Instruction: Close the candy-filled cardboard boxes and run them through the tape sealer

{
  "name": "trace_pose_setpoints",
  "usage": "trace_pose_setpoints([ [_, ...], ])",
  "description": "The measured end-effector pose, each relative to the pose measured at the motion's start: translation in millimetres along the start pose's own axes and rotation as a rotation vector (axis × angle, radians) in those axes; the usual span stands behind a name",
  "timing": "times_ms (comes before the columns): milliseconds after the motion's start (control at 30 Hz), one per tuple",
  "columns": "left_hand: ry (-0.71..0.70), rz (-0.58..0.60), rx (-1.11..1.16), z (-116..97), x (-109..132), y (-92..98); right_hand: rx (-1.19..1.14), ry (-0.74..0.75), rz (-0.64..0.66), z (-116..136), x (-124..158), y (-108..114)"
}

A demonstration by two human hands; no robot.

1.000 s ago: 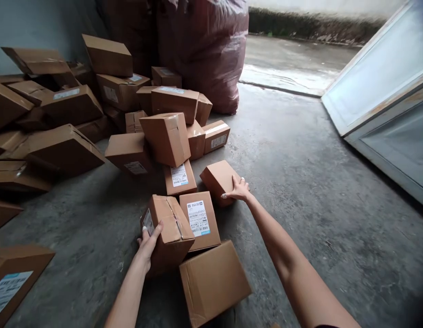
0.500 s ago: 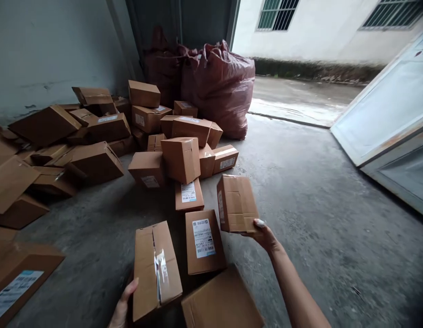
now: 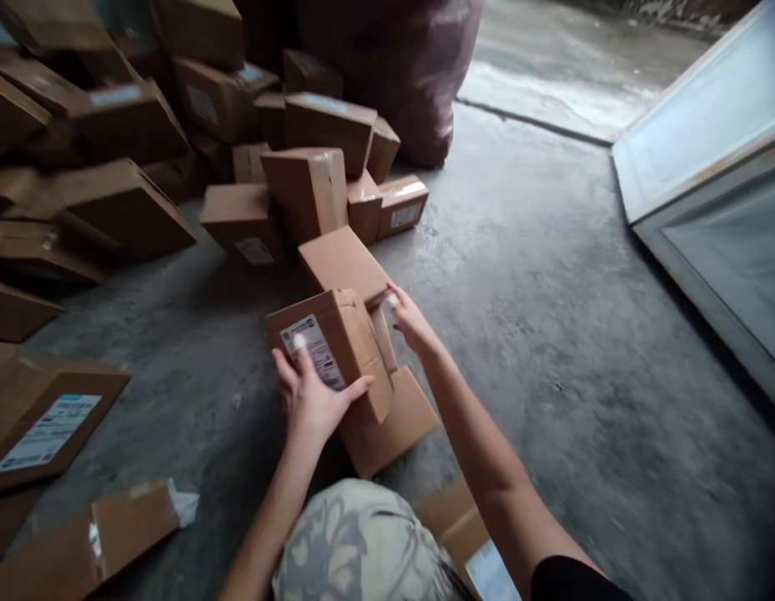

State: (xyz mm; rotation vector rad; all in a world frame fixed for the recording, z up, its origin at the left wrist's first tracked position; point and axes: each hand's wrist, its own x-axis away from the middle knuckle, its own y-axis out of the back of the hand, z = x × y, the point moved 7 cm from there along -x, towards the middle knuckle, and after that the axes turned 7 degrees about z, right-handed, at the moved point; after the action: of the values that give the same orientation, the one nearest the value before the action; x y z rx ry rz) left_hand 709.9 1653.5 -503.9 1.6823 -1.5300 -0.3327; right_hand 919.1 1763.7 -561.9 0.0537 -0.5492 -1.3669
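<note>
A cardboard box with a white shipping label (image 3: 368,359) is tilted in front of me. My left hand (image 3: 315,396) grips it, fingers over the label and thumb on the near edge. Just beyond it, my right hand (image 3: 412,321) holds the right corner of a plain-topped cardboard box (image 3: 346,263). The right fingers are partly hidden behind that corner. Below both lies another cardboard box (image 3: 396,426), partly covered by the labelled one. My knee in patterned cloth (image 3: 362,542) is close below my left hand.
Many cardboard boxes (image 3: 128,209) are heaped at the left, with a large dark red sack (image 3: 400,75) behind. A taped box (image 3: 124,530) lies at lower left, another labelled box (image 3: 462,522) beside my knee. A pale door panel (image 3: 693,142) stands at the right.
My view has tipped downward. My left hand has let go of the taped box and moved right onto a labelled one. My right hand has moved left with its box, towards the other boxes.
</note>
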Motion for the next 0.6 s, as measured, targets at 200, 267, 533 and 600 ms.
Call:
trace_pose_setpoints([
  [200,-0.439,0.063,-0.343,-44.7,31.1,-41.3,-0.490,-0.068,0.288,-60.9,105.8,-17.5],
  [267,-0.494,0.108,-0.332,-47.1,36.7,-33.4,-0.540,-0.138,0.224,-66.3,121.4,-18.9],
  [533,-0.392,0.278,-0.200,-43.3,-10.3,-58.1,-0.341,-0.139,0.120,-51.6,110.6,-6.6],
  [600,-0.368,0.303,-0.125,-39.1,-31.6,-67.0,-0.294,-0.222,0.086,-62.7,104.2,-7.5],
])
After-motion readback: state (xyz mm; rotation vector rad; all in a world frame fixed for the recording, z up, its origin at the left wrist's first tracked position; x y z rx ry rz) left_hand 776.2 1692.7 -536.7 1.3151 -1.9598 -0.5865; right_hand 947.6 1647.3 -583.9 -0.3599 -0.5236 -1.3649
